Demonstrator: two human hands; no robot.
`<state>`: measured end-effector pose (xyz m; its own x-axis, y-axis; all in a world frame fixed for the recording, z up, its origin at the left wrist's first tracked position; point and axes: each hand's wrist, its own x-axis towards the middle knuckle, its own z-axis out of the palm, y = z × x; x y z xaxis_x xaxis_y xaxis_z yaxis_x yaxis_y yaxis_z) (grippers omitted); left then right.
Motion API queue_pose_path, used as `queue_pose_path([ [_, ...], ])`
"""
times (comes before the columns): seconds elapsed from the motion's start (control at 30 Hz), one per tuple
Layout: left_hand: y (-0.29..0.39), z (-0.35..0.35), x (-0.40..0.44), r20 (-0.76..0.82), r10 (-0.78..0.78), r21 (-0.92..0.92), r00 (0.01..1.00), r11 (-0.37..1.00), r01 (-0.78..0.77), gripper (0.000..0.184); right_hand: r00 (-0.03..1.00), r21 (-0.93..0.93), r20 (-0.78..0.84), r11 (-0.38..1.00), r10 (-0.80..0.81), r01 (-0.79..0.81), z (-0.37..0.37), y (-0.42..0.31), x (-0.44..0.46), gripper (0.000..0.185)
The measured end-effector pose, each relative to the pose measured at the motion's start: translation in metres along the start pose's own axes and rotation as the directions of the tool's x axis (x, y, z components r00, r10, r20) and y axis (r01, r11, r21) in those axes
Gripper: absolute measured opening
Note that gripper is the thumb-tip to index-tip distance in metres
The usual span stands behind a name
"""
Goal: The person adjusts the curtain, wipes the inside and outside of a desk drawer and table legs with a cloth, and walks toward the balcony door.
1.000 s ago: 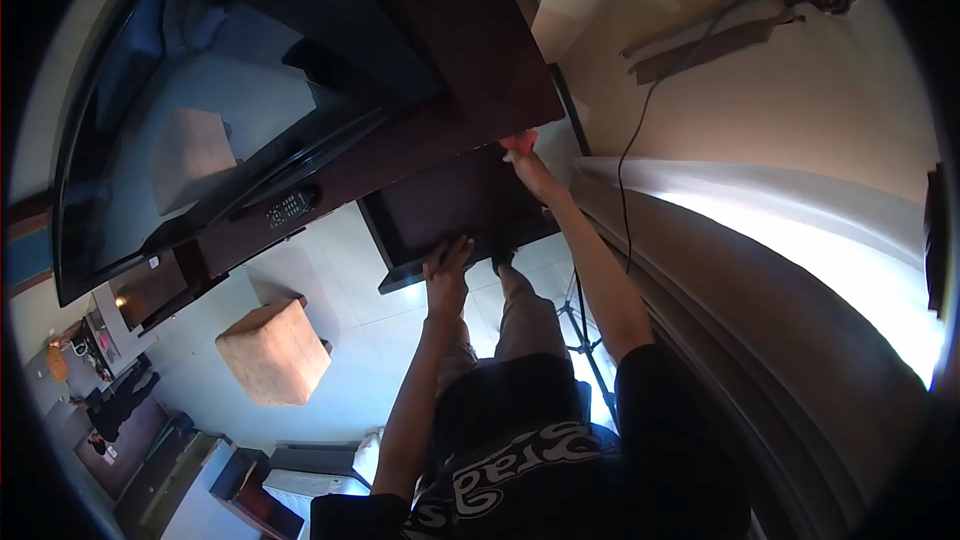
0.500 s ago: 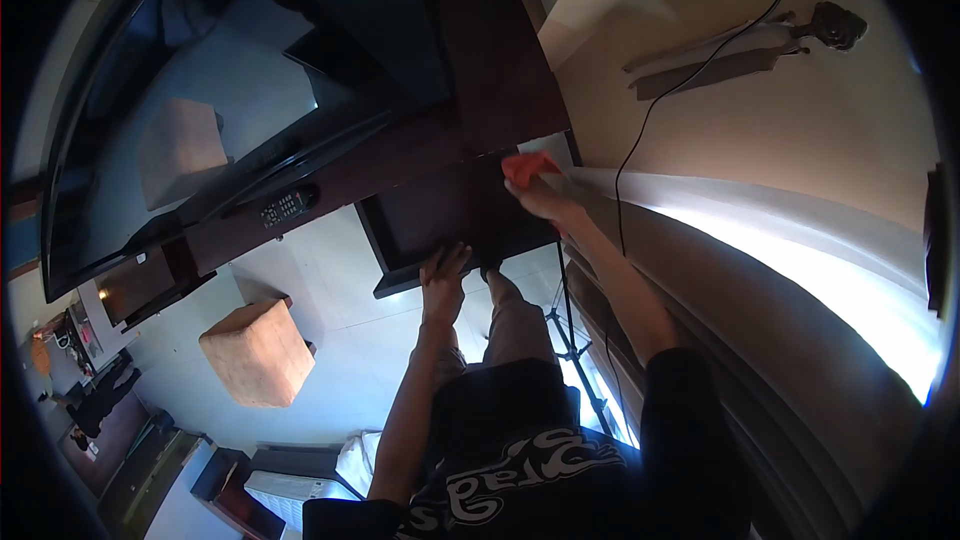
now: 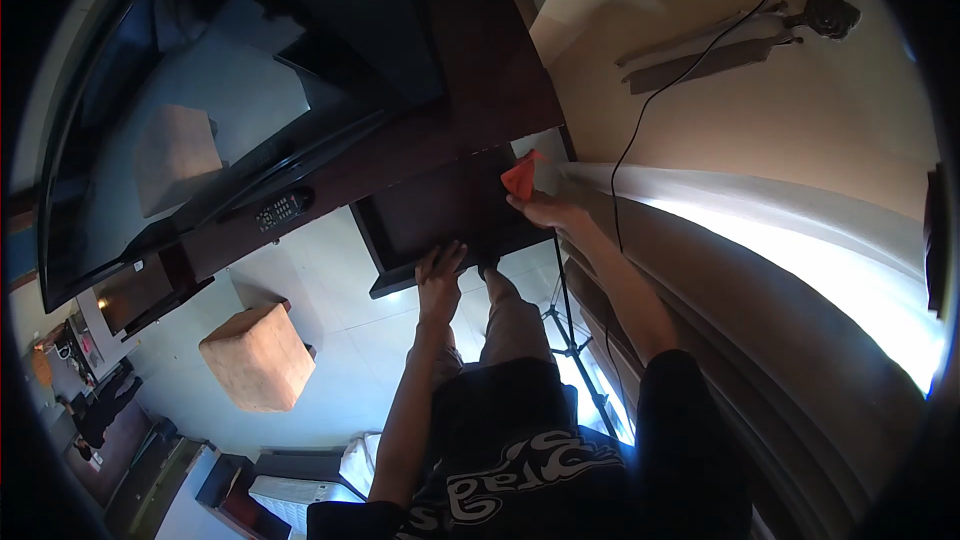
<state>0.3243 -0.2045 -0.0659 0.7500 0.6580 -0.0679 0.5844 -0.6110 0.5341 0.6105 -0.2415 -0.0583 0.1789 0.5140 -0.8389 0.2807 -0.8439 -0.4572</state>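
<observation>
A dark wooden drawer [image 3: 430, 215] stands pulled out from the TV cabinet [image 3: 500, 70], and its inside looks bare where it shows. My left hand [image 3: 438, 272] grips the top edge of the drawer front, fingers hooked over it. A red cloth [image 3: 519, 176] is pinched in my right hand [image 3: 545, 210], above the right end of the drawer. Part of the cloth hangs up and away from the fingertips.
A large TV [image 3: 260, 90] stands on the cabinet, with a remote control [image 3: 283, 210] before it. A tan cube stool [image 3: 258, 358] sits on the floor. Right of me are a tripod [image 3: 570, 345], a hanging black cable [image 3: 645, 105] and curtains [image 3: 700, 310]. Another person [image 3: 100, 420] is far left.
My right hand has shifted slightly down and turned, and the red cloth now hangs more upright and less bunched. My left hand stays on the drawer front.
</observation>
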Motion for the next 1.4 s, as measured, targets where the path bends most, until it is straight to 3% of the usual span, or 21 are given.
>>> queue_pose_path([
  [0.03, 0.001, 0.0, 0.0, 0.004, -0.005, 0.001, 1.0, 1.0, 0.005, 0.053, 0.987, 0.03, 0.113, 0.993, 0.113, -0.117, -0.01, -0.009, 0.001, 0.074],
  [0.13, 0.0, 0.001, 0.001, 0.003, -0.007, -0.004, 1.0, 1.0, 0.007, 0.053, 0.991, 0.228, -0.089, 0.966, -0.101, 0.119, -0.004, 0.008, 0.051, 0.066],
  [0.23, 0.003, -0.001, 0.001, 0.011, -0.015, -0.005, 1.0, 1.0, 0.015, 0.052, 0.887, 0.593, -0.383, 0.668, -0.257, 0.45, 0.012, 0.001, 0.086, 0.044],
  [0.33, 0.001, 0.001, -0.004, 0.014, 0.004, 0.03, 1.0, 1.0, -0.004, 0.052, 0.913, 0.697, -0.338, 0.592, -0.228, 0.406, 0.038, 0.06, 0.138, 0.029],
  [0.43, -0.001, 0.003, -0.001, 0.008, 0.014, 0.047, 1.0, 0.999, -0.015, 0.052, 0.972, 0.582, -0.204, 0.784, -0.116, 0.215, 0.026, 0.052, 0.075, 0.026],
  [0.53, -0.002, 0.003, -0.002, 0.006, 0.019, 0.048, 1.0, 0.999, -0.019, 0.052, 0.999, 0.453, 0.003, 0.891, 0.036, -0.033, 0.011, 0.023, 0.03, 0.027],
  [0.63, -0.003, 0.004, -0.001, 0.0, 0.015, 0.027, 1.0, 1.0, -0.015, 0.052, 0.998, 0.161, 0.031, 0.985, 0.058, -0.062, -0.002, 0.009, 0.035, 0.03],
  [0.73, 0.0, 0.005, -0.001, -0.008, -0.001, -0.008, 1.0, 1.0, 0.001, 0.052, 0.967, 0.179, -0.164, 0.958, -0.194, 0.223, -0.01, -0.01, 0.07, 0.033],
  [0.77, 0.0, 0.004, -0.002, -0.008, -0.005, -0.018, 1.0, 1.0, 0.005, 0.052, 0.89, 0.097, -0.326, 0.925, -0.319, 0.367, -0.003, -0.013, 0.082, 0.033],
  [0.83, 0.002, 0.0, -0.001, 0.003, -0.001, 0.01, 1.0, 1.0, 0.001, 0.053, 0.616, -0.126, -0.581, 0.807, -0.531, 0.577, 0.017, -0.008, 0.101, 0.031],
  [0.93, 0.003, 0.002, 0.0, -0.007, 0.008, 0.037, 1.0, 0.999, -0.008, 0.053, 0.581, -0.055, -0.679, 0.82, -0.449, 0.57, 0.041, 0.012, 0.082, 0.026],
  [1.03, 0.001, 0.003, -0.002, -0.01, 0.014, 0.046, 1.0, 0.999, -0.014, 0.053, 0.803, -0.097, -0.419, 0.9, -0.425, 0.425, 0.042, 0.036, 0.041, 0.054],
  [1.13, 0.001, 0.002, -0.002, -0.018, 0.015, 0.022, 1.0, 1.0, -0.015, 0.052, 0.988, -0.41, -0.036, 0.904, -0.15, 0.122, 0.033, 0.059, 0.04, 0.047],
  [1.23, 0.0, 0.001, -0.002, -0.022, 0.022, -0.005, 1.0, 1.0, -0.022, 0.05, 0.937, -0.213, -0.022, 0.918, -0.348, 0.336, 0.017, 0.069, 0.023, 0.034],
  [1.27, 0.0, -0.002, -0.002, -0.022, 0.02, -0.008, 1.0, 1.0, -0.02, 0.05, 0.932, -0.27, -0.01, 0.898, -0.363, 0.347, 0.015, 0.066, 0.014, 0.03],
  [1.33, 0.002, -0.009, 0.003, 0.03, -0.05, -0.204, 0.998, 0.977, 0.055, 0.049, 0.917, -0.382, 0.032, 0.843, -0.398, 0.379, 0.006, 0.029, -0.037, 0.025],
  [1.37, 0.002, -0.012, 0.005, 0.058, -0.09, -0.297, 0.994, 0.949, 0.104, 0.05, 0.9, -0.354, 0.008, 0.841, -0.435, 0.41, 0.007, 0.008, -0.062, 0.027],
  [1.4, -0.004, -0.012, 0.006, 0.145, -0.138, -0.414, 0.98, 0.891, 0.187, 0.07, 0.882, -0.326, -0.014, 0.836, -0.472, 0.442, 0.008, -0.013, -0.088, 0.028],
])
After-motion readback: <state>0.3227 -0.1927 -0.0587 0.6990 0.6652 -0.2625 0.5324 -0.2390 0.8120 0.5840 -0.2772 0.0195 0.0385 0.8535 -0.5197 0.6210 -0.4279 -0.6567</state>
